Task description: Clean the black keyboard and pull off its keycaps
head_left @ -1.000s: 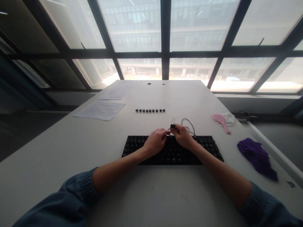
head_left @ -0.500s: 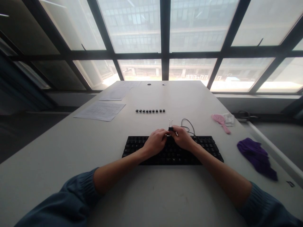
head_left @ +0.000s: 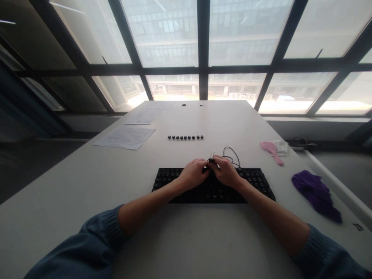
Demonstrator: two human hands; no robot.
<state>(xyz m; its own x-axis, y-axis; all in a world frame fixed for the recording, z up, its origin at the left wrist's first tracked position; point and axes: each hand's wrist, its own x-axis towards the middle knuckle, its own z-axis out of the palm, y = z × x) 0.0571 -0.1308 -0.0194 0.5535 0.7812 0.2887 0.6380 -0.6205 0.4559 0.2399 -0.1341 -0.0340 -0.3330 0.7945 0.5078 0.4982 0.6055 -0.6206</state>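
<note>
Over the black keyboard [head_left: 213, 196] my two hands meet, fingertips close together. My right hand [head_left: 225, 170] is closed on a small black-handled keycap puller [head_left: 211, 160], whose two thin wire prongs point up and away from me. My left hand [head_left: 194, 173] is closed too, its fingers pinched against the puller's left side. Anything smaller between the fingertips is hidden. My hands and wrists cover the middle and part of the upper rows of the keyboard. Beyond it, several loose black keycaps [head_left: 185, 137] stand in a row on the white table [head_left: 122, 166].
A cable [head_left: 238, 158] loops behind the keyboard. Printed sheets [head_left: 124, 137] lie at the far left. On the right are a pink hairbrush [head_left: 271, 147], a white tissue [head_left: 281, 148], a purple cloth [head_left: 315, 193] and a small dark item [head_left: 357, 227] near the table edge.
Both hands have shifted slightly right and lower, and the puller has tilted, so less of its black body shows. The view has moved a little. The keycap row is unchanged.
</note>
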